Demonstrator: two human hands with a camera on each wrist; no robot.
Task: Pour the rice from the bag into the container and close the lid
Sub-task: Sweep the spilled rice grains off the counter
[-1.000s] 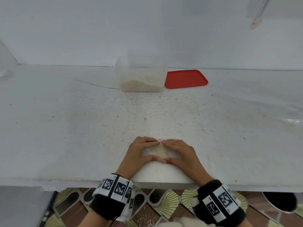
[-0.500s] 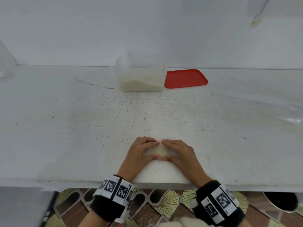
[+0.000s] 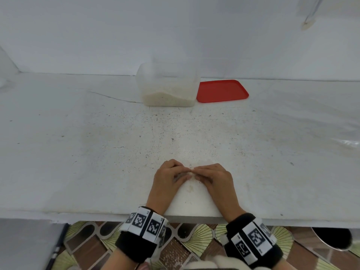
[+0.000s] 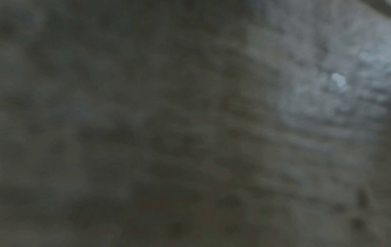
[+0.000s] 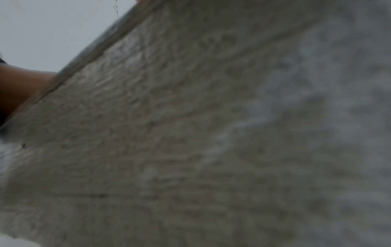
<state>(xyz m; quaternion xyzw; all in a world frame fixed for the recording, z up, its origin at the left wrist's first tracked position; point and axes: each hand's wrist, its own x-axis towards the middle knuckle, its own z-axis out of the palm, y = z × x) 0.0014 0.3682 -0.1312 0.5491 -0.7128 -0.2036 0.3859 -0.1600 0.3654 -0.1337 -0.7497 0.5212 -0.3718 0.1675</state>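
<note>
The left hand (image 3: 167, 177) rests on the desk (image 3: 78, 152) near its front edge, fingers curled inward so that their tips meet those of the right hand (image 3: 214, 178). Between them the two hands cup a small heap of spilled rice (image 3: 190, 173); a few grains lie just behind it, toward the desk edge. Whether either hand actually pinches grains I cannot tell. Both wrist views are dark and blurred and add nothing.

Loose rice like this is light, dry and slippery. It will likely scatter under any quick push and slide out through gaps between the fingers. It probably handles best if scooped from underneath with both palms closed tight together, or swept off the desk edge into one cupped palm.

Farther back, near the wall, stands the clear container (image 3: 167, 84), open and holding a shallow, sloping layer of rice. It looks like thin plastic, light enough to tip if bumped, so gripping its side walls seems sensible. Just right of it, touching or nearly so, the red lid (image 3: 222, 91) lies flat; it looks stiff and should lift easily by an edge.
</note>
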